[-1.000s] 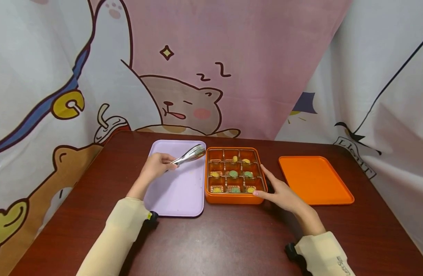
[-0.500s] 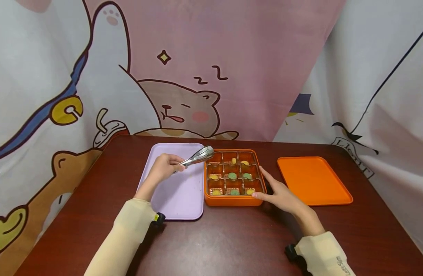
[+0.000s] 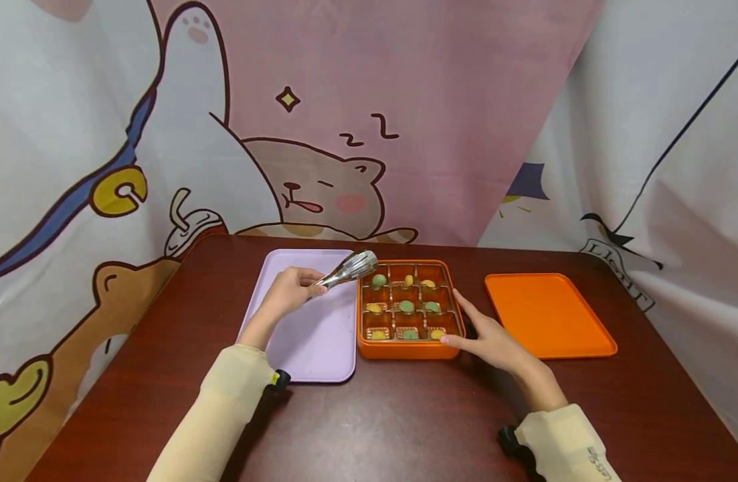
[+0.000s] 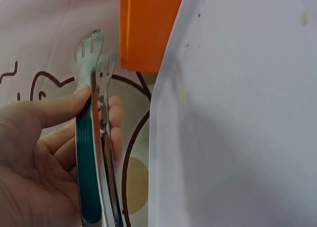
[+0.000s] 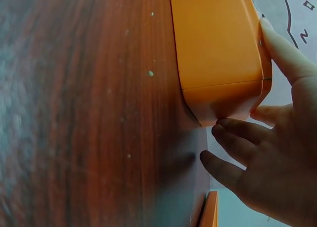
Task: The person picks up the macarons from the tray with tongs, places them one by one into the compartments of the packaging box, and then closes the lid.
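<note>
In my left hand [image 3: 289, 292] I hold metal food tongs [image 3: 349, 268], pinched between thumb and fingers; a teal grip on the handle shows in the left wrist view. The tong tips hang beside the back left corner of an orange divided box [image 3: 412, 349], a little apart from each other and holding nothing visible. A round green piece, like a cookie [image 3: 379, 281], lies in the back left compartment. Several yellow and green pieces sit in the other compartments. My right hand [image 3: 495, 340] touches the box's front right corner, thumb at the rim, fairly straight fingers along the side.
A lilac tray [image 3: 311, 348] with a few crumbs lies left of the box, under my left hand. To the right is a flat orange lid or tray [image 3: 549, 314]. The brown table [image 3: 369, 428] ends at a printed curtain [image 3: 441, 120] behind.
My left hand and the tongs have moved right, from over the lilac tray to the box. A green piece now shows in the back left compartment. My right hand stays at the box.
</note>
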Demonstrator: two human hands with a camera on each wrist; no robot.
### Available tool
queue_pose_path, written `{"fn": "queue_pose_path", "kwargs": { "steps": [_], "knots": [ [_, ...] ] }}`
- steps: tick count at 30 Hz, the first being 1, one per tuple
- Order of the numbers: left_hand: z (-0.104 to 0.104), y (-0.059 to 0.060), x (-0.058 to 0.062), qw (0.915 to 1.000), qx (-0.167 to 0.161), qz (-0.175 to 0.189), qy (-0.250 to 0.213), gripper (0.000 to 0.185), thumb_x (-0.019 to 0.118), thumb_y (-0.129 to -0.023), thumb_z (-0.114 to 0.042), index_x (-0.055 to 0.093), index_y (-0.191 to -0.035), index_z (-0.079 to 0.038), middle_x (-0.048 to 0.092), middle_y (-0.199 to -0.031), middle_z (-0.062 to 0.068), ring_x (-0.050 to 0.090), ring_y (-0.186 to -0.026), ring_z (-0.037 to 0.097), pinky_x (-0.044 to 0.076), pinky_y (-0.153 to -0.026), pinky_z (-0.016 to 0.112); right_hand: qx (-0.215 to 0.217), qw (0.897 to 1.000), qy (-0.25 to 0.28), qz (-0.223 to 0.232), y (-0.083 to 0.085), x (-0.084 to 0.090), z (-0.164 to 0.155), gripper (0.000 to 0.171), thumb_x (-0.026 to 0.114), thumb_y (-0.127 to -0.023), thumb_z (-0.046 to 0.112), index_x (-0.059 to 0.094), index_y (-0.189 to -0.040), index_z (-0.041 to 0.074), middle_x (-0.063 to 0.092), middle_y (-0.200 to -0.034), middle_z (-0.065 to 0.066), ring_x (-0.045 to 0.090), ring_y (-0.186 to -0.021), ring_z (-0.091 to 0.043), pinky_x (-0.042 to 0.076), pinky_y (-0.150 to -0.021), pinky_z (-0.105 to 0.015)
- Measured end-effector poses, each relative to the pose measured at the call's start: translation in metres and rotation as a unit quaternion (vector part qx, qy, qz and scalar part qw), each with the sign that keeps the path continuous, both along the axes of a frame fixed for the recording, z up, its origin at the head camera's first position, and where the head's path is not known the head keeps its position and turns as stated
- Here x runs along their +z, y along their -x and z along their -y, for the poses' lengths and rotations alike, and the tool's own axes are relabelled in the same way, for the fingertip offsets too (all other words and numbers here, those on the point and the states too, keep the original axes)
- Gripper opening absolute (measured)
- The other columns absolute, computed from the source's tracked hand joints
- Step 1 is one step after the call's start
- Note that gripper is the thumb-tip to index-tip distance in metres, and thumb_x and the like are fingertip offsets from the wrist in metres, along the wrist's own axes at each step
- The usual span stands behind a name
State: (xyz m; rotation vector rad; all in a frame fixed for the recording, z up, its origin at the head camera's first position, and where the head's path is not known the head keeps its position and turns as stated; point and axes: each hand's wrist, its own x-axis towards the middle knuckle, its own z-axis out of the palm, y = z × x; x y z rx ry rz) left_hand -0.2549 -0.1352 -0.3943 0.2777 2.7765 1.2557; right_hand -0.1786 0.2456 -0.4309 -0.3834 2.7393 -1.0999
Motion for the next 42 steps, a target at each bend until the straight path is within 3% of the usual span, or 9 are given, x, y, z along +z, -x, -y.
{"fn": "queue_pose_path", "kwargs": {
  "steps": [8, 15, 20, 26, 31, 42],
  "knots": [
    [0.027, -0.005, -0.005, 0.9995, -0.002, 0.021, -0.023, 0.038, 0.072, -0.084, -0.022, 0.065, -0.116, -0.003, 0.068, -0.108, 0.015, 0.061, -0.094, 0.019, 0.045, -0.075, 0.029, -0.012, 1.0, 0.01, 0.017, -0.004, -0.005, -0.002, 0.093, 0.064, -0.085, 0.048, 0.001, -0.152, 0.031, 0.02, -0.155, -0.016, 0.026, -0.136, -0.042, 0.024, -0.101, -0.066],
    [0.067, -0.017, -0.013, 0.9988, 0.037, 0.023, -0.021, 0.045, 0.073, -0.083, -0.022, 0.062, -0.122, -0.003, 0.062, -0.121, 0.019, 0.057, -0.111, 0.03, 0.047, -0.085, 0.04, -0.01, 1.0, 0.004, 0.021, -0.004, -0.006, -0.004, 0.092, 0.063, -0.086, 0.047, -0.001, -0.151, 0.032, 0.015, -0.156, -0.016, 0.023, -0.137, -0.043, 0.022, -0.101, -0.068],
    [0.093, -0.023, -0.018, 0.9974, 0.07, 0.016, 0.006, 0.046, 0.073, -0.082, -0.024, 0.063, -0.121, -0.002, 0.062, -0.119, 0.021, 0.057, -0.104, 0.031, 0.046, -0.078, 0.035, -0.009, 1.0, 0.009, 0.022, -0.003, -0.005, -0.002, 0.091, 0.062, -0.086, 0.048, -0.001, -0.15, 0.035, 0.016, -0.156, -0.015, 0.023, -0.137, -0.043, 0.022, -0.101, -0.068],
    [0.117, -0.031, -0.023, 0.993, 0.108, 0.039, 0.025, 0.047, 0.073, -0.082, -0.026, 0.063, -0.122, -0.003, 0.062, -0.115, 0.022, 0.053, -0.096, 0.028, 0.045, -0.077, 0.034, -0.007, 0.999, 0.02, 0.025, -0.002, -0.003, 0.001, 0.091, 0.063, -0.087, 0.046, -0.001, -0.15, 0.036, 0.015, -0.157, -0.013, 0.022, -0.138, -0.042, 0.021, -0.102, -0.067],
    [0.127, -0.035, -0.025, 0.9899, 0.124, 0.056, 0.042, 0.046, 0.073, -0.083, -0.024, 0.062, -0.121, -0.002, 0.061, -0.114, 0.023, 0.052, -0.094, 0.03, 0.045, -0.078, 0.038, -0.006, 1.0, 0.02, 0.022, -0.001, -0.004, 0.002, 0.091, 0.063, -0.086, 0.047, -0.001, -0.15, 0.035, 0.017, -0.156, -0.014, 0.023, -0.138, -0.042, 0.022, -0.102, -0.067],
    [0.13, -0.036, -0.03, 0.992, 0.107, 0.058, 0.034, 0.045, 0.074, -0.081, -0.018, 0.062, -0.119, 0.001, 0.061, -0.115, 0.025, 0.056, -0.094, 0.03, 0.047, -0.078, 0.038, -0.008, 1.0, 0.013, 0.013, -0.003, -0.002, 0.003, 0.091, 0.063, -0.087, 0.045, 0.0, -0.151, 0.033, 0.019, -0.155, -0.016, 0.026, -0.136, -0.042, 0.024, -0.101, -0.066]
  ]
}}
